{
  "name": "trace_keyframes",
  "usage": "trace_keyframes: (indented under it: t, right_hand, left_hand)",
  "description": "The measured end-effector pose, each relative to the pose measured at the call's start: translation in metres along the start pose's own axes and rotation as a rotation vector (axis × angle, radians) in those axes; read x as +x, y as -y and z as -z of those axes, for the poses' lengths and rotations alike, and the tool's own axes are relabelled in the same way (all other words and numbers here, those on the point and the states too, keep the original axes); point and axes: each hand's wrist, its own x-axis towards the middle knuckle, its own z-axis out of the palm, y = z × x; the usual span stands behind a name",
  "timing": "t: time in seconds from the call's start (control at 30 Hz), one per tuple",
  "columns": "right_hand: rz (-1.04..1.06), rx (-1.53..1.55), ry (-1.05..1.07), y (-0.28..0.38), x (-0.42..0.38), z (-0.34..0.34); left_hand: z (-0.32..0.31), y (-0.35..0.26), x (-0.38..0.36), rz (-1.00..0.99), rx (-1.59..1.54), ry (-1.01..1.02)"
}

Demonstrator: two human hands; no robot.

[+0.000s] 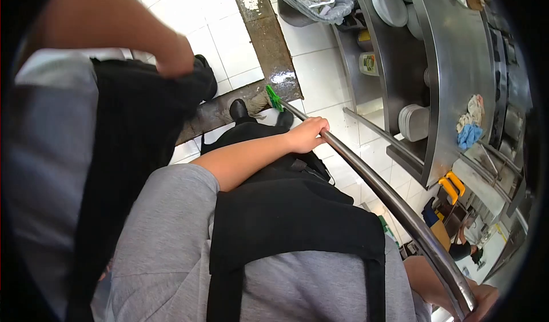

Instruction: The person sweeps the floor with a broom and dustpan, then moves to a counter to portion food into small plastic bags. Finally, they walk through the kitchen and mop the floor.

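A mop with a long metal handle (382,186) runs slantwise across my front, from beside my feet up to the lower right. My left hand (309,135) is closed around the lower middle of the handle. Further up, near its top end, my right hand (481,302) grips the same handle at the edge of the view; its fingers show only in part. The green mop clamp (273,98) is down by my black shoes, with greyish strands (260,103) beside it on the floor. I wear a grey shirt and a black apron (291,222).
A co-worker's forearm (123,27) and black apron (131,127) are close on my left. A wet brown strip (266,42) crosses the white tiles. At right stand a lined bin (294,16) and a steel shelf unit (457,53) with plates (414,123) and cloths (470,136). Another person (457,250) is beyond.
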Motion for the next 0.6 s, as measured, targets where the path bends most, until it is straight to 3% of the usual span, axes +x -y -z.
trace_keyframes:
  t: [0.23,0.37,0.6]
  right_hand:
    - [0.022,-0.045,-0.048,-0.002,-0.006,0.067]
    - [0.024,0.025,-0.005,-0.006,-0.004,0.074]
    - [0.017,0.025,-0.052,0.000,-0.008,0.072]
  left_hand:
    - [-0.022,-0.009,0.038,0.085,0.040,-0.095]
    - [-0.024,-0.007,0.041,0.071,0.054,-0.086]
    - [-0.010,-0.007,0.042,0.083,0.038,0.097]
